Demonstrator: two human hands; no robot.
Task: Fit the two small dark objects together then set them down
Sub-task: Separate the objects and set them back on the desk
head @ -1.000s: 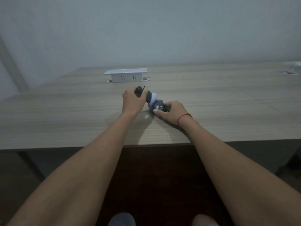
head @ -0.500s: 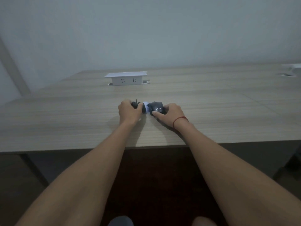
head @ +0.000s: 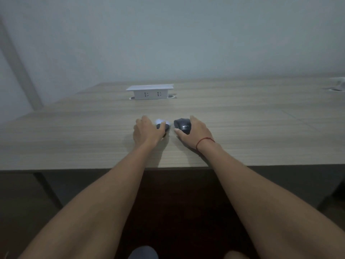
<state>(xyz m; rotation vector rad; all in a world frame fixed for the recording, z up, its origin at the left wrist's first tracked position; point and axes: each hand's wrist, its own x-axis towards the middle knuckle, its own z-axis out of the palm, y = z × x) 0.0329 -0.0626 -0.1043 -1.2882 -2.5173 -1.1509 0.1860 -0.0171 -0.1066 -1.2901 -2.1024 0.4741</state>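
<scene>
Two small dark objects lie on the wooden table (head: 74, 143), a small gap between them. My left hand (head: 147, 132) is closed over the left dark piece (head: 162, 127), which has a pale bluish end (head: 161, 121) pointing right; most of it is hidden by my fingers. My right hand (head: 194, 132) wraps the rounded dark piece (head: 183, 125) with white lettering on top. Both pieces rest on the table surface. A red string sits on my right wrist.
A white pop-up socket box (head: 150, 92) stands farther back on the table. Another white fixture (head: 337, 85) sits at the far right edge. The table's front edge (head: 74, 168) runs just behind my forearms, with a dark floor below.
A second ago the two pieces were joined and my left hand held its end raised. They came down to the table, and now they are pulled apart sideways with a gap between.
</scene>
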